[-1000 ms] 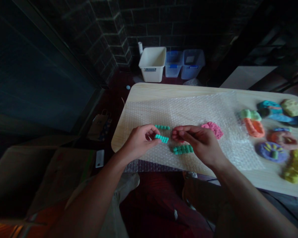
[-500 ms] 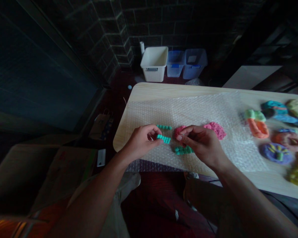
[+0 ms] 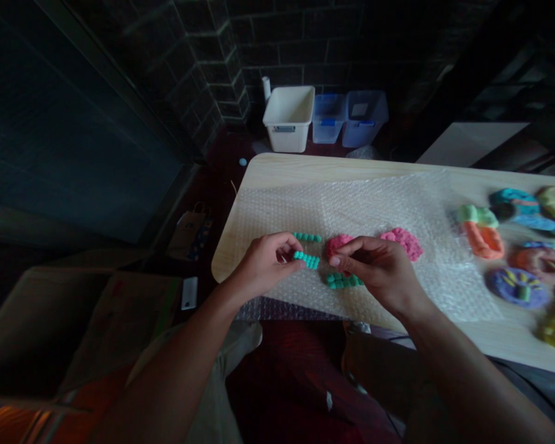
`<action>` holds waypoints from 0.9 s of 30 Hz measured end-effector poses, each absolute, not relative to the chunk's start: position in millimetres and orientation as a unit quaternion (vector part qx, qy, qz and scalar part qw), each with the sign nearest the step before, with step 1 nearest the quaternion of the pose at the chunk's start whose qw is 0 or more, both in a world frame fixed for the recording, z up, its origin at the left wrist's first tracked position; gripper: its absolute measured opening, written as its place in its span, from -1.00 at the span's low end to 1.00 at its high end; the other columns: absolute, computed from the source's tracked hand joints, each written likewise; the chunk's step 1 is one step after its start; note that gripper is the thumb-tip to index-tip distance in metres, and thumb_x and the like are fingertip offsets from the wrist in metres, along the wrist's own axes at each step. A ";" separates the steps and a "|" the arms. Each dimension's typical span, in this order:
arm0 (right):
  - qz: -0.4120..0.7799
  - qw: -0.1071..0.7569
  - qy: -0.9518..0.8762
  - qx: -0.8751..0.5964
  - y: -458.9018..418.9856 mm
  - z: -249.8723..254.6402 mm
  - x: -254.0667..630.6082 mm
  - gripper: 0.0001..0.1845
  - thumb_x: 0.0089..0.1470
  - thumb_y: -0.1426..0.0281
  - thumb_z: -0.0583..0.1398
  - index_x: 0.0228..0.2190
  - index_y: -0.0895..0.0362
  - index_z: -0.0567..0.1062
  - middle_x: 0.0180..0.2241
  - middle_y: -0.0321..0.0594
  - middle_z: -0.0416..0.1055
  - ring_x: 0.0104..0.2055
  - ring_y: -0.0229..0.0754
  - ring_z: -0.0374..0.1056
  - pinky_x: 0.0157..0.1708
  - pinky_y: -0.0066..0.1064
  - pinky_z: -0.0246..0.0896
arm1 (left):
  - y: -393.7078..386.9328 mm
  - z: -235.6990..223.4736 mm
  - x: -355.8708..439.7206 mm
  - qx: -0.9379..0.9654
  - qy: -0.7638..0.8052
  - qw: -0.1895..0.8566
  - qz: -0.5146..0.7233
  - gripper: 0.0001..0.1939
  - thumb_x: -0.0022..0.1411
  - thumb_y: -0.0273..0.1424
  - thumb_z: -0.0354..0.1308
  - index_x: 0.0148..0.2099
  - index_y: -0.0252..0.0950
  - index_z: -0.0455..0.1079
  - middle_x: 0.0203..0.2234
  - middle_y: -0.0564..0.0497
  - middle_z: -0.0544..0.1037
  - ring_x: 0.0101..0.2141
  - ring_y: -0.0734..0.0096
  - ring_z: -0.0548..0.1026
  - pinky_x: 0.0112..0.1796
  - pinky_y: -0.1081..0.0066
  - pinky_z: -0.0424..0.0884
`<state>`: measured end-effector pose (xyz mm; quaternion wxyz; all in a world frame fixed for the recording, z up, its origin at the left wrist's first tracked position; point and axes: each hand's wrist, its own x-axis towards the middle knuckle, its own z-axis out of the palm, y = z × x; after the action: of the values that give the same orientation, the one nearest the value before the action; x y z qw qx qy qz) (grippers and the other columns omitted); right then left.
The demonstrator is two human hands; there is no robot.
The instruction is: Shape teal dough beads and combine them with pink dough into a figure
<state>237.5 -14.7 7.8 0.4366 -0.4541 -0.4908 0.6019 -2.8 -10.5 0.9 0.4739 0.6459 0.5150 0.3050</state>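
Note:
My left hand [image 3: 275, 258] pinches a small strip of teal beads [image 3: 308, 259], bumpy like clay or foam balls in rows. To its right, my right hand [image 3: 374, 265] has thumb and forefinger pressed together; what sits between them, if anything, is too small to make out. Just behind those fingertips lies a round pink bumpy piece [image 3: 337, 244], partly covered. A second pink piece [image 3: 404, 243] rests beyond my right hand. One green beaded row [image 3: 309, 237] lies past my left fingers, and a wider green beaded piece [image 3: 342, 281] is partly under my right hand.
Bubble wrap [image 3: 365, 203] covers much of the wooden table [image 3: 296, 165]. Colourful soft pieces, among them an orange and green one [image 3: 483, 233] and a purple disc [image 3: 518, 287], lie at the right. Behind the table stand a white bin [image 3: 289, 123] and blue-tinted boxes [image 3: 366, 120]. A cardboard box [image 3: 120, 327] is at left.
Both hands keep nearly the same pose. The right fingertips have shifted very slightly, baring more of the nearer pink piece. The whole view has drifted a little.

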 end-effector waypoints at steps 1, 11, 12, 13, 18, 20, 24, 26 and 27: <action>0.604 0.447 -0.482 -0.452 -14.3 6.8 237.7 -0.67 -0.13 0.18 0.62 -0.44 0.11 0.71 -0.39 -0.19 0.63 -0.42 -0.22 0.49 -0.42 -0.40 0.46 | -10.5 0.7 -2.8 0.646 0.515 0.474 0.304 -0.88 0.18 -0.46 0.38 -0.21 -0.28 0.55 -0.35 0.03 0.62 -0.36 0.39 0.52 -0.34 0.39 0.39; 0.667 0.412 -0.435 -0.443 -15.2 7.4 236.6 -0.58 0.17 0.02 0.44 -0.37 0.14 0.66 -0.45 -0.15 0.64 -0.48 -0.19 0.57 -0.45 -0.39 0.54 | -11.3 1.8 -2.5 0.642 0.520 0.478 0.298 -0.86 0.17 -0.46 0.38 -0.19 -0.30 0.55 -0.36 0.03 0.62 -0.36 0.40 0.51 -0.32 0.38 0.39; 0.658 0.412 -0.444 -0.448 -15.2 7.9 236.7 -0.58 0.15 0.04 0.46 -0.42 0.14 0.64 -0.51 -0.18 0.61 -0.53 -0.22 0.52 -0.52 -0.43 0.46 | -11.2 1.6 -2.6 0.641 0.519 0.480 0.298 -0.86 0.17 -0.46 0.38 -0.19 -0.30 0.55 -0.36 0.03 0.62 -0.37 0.40 0.51 -0.33 0.38 0.39; 0.646 0.418 -0.452 -0.451 -15.1 8.0 236.8 -0.59 0.10 0.07 0.50 -0.46 0.14 0.63 -0.54 -0.20 0.58 -0.56 -0.26 0.47 -0.56 -0.47 0.40 | -11.2 1.3 -2.7 0.641 0.518 0.481 0.298 -0.86 0.17 -0.46 0.38 -0.19 -0.30 0.55 -0.36 0.04 0.62 -0.37 0.40 0.51 -0.33 0.39 0.39; 0.618 0.453 -0.464 -0.445 -14.2 5.0 237.4 -0.66 -0.09 0.22 0.61 -0.42 0.12 0.66 -0.38 -0.18 0.63 -0.39 -0.22 0.51 -0.39 -0.42 0.47 | -11.4 0.2 -3.2 0.652 0.518 0.468 0.297 -0.87 0.18 -0.47 0.39 -0.19 -0.29 0.55 -0.36 0.04 0.62 -0.36 0.40 0.52 -0.33 0.39 0.39; 0.629 0.432 -0.467 -0.446 -14.1 4.0 237.4 -0.68 0.03 0.17 0.55 -0.31 0.12 0.69 -0.30 -0.14 0.65 -0.30 -0.18 0.55 -0.29 -0.38 0.50 | -11.5 0.4 -2.9 0.651 0.518 0.468 0.298 -0.87 0.18 -0.47 0.38 -0.20 -0.29 0.55 -0.36 0.04 0.62 -0.36 0.40 0.52 -0.32 0.39 0.40; 0.635 0.402 -0.494 -0.438 -13.9 6.3 235.8 -0.62 0.27 0.05 0.37 -0.26 0.15 0.67 -0.35 -0.17 0.59 -0.38 -0.26 0.45 -0.36 -0.43 0.40 | -11.0 1.2 -1.9 0.644 0.515 0.479 0.301 -0.87 0.17 -0.47 0.38 -0.21 -0.29 0.54 -0.38 0.06 0.60 -0.37 0.42 0.50 -0.32 0.40 0.39; 0.627 0.392 -0.510 -0.440 -14.1 8.2 234.9 -0.53 0.31 0.00 0.32 -0.37 0.16 0.64 -0.49 -0.25 0.48 -0.49 -0.32 0.32 -0.50 -0.47 0.25 | -10.8 1.0 -1.8 0.642 0.515 0.484 0.297 -0.87 0.17 -0.47 0.38 -0.21 -0.29 0.54 -0.39 0.07 0.59 -0.39 0.42 0.50 -0.33 0.40 0.38; 0.623 0.392 -0.512 -0.442 -14.3 8.7 234.5 -0.51 0.30 -0.01 0.33 -0.42 0.16 0.62 -0.54 -0.27 0.44 -0.52 -0.34 0.27 -0.54 -0.48 0.19 | -10.7 0.8 -1.9 0.642 0.514 0.486 0.295 -0.87 0.17 -0.47 0.38 -0.21 -0.29 0.54 -0.40 0.07 0.59 -0.39 0.42 0.49 -0.34 0.40 0.38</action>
<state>234.5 -14.3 8.7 0.3925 -0.4421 -0.5125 0.6228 -1.9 -10.7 0.8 0.4858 0.6419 0.5145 0.2955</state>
